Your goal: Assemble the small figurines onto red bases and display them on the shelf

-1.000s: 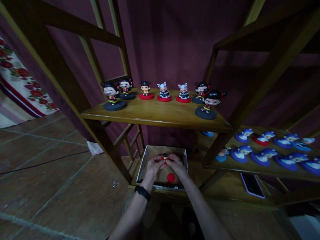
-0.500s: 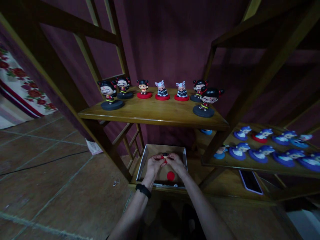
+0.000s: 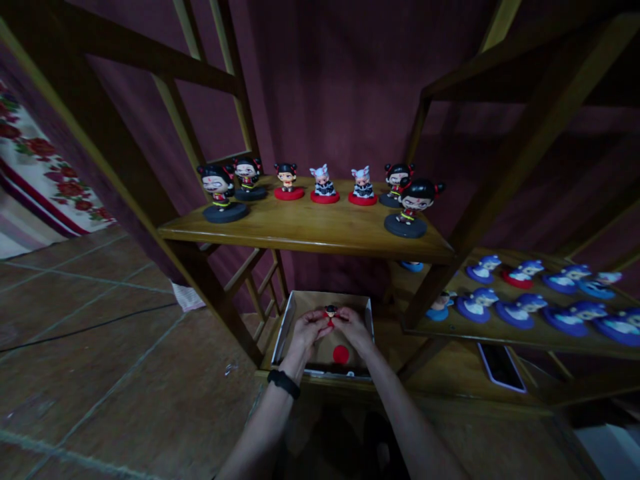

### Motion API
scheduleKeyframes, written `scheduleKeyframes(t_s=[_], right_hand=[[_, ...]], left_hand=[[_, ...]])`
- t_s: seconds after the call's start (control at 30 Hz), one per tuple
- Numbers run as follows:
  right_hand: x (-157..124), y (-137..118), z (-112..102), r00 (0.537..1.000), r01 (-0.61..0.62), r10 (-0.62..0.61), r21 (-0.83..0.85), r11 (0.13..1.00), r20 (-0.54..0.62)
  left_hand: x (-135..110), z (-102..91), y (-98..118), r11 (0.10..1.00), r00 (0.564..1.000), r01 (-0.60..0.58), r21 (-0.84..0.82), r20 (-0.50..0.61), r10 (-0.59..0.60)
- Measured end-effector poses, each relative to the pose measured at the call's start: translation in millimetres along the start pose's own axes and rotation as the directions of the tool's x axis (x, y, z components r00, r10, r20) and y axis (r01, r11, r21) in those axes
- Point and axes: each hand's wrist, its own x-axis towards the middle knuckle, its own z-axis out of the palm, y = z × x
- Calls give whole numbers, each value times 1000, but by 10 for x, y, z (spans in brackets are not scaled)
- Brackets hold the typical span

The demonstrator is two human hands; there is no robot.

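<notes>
Over a shallow cardboard box (image 3: 283,337), a small black-haired figurine (image 3: 331,311) with a red lower part is held between both hands. My left hand (image 3: 306,331) is closed on it from the left, with a black band on that wrist. My right hand (image 3: 353,330) pinches it from the right. The fingers cover much of the figurine, so its lower part shows only as a bit of red. A flat red disc (image 3: 341,354) lies on the box bottom, just below my hands.
Above the box, a wooden shelf (image 3: 300,230) carries several figurines (image 3: 218,193) on dark or red bases. Blue figurines (image 3: 523,308) stand in rows on a lower shelf at right. Below them lies a phone (image 3: 501,366). A wooden post (image 3: 463,247) rises right of the box.
Both hands keep their hold on the figurine in nearly the same place. The view has shifted very slightly; nothing else has visibly moved.
</notes>
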Motion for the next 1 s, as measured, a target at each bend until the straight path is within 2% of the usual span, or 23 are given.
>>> scheduleKeyframes(t_s=[0.33,0.53,0.73,1.0], right_hand=[[16,37,59,995,-21,15,-62,998,-95],[22,119,69,993,-2,-7,-73,997,-118],[53,135,53,999,47,-45,62,997,-30],[-109,-110,57,1000,1,1,213,977,-13]], left_hand=[[2,68,-37,996,995,-94,2,-45,94],[24,49,-77,992,992,-122,-12,-20,122],[27,-35,-62,998,998,-59,-25,-8,59],[-3,-28,-58,997,997,-69,-26,19,69]])
